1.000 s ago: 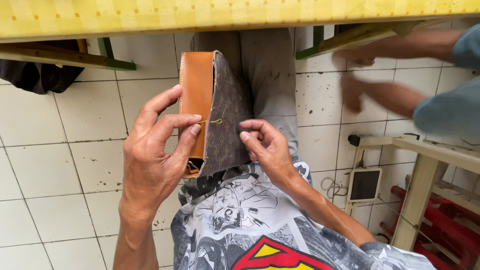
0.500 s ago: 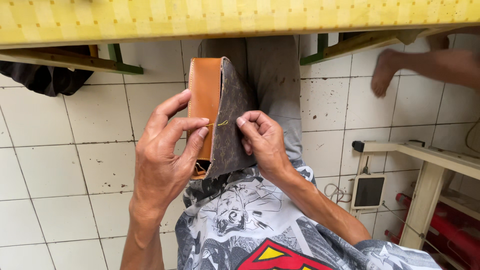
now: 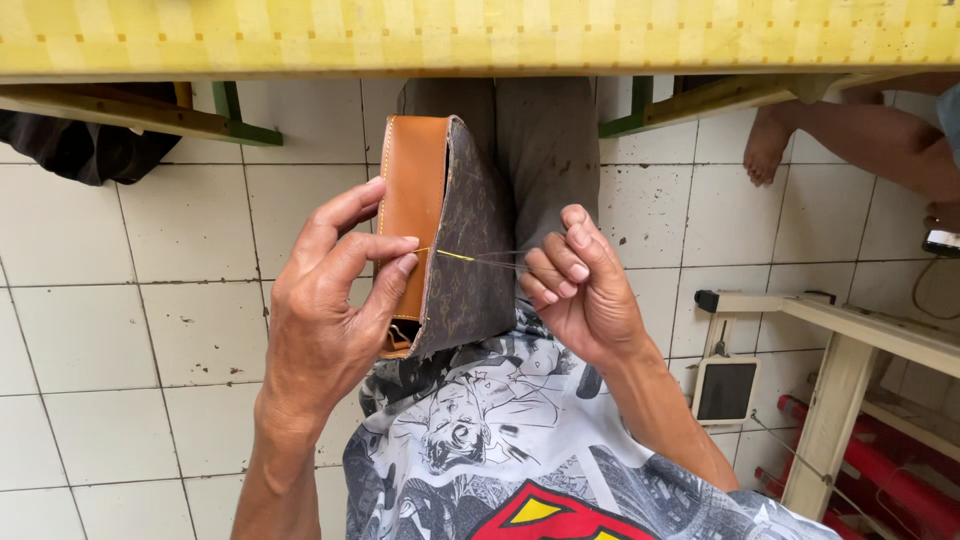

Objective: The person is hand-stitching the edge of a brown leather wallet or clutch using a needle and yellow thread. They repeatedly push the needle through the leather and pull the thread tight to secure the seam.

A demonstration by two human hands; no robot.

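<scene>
Left hand (image 3: 335, 300) gripped the tan leather pouch (image 3: 440, 230) upright over the lap, below the counter edge (image 3: 480, 40). Right hand (image 3: 580, 285) was closed, pinching the yellow thread (image 3: 455, 256) taut. Risks: overpull could snap thread or tear the stitch hole; loose grip would let the seam twist.
</scene>
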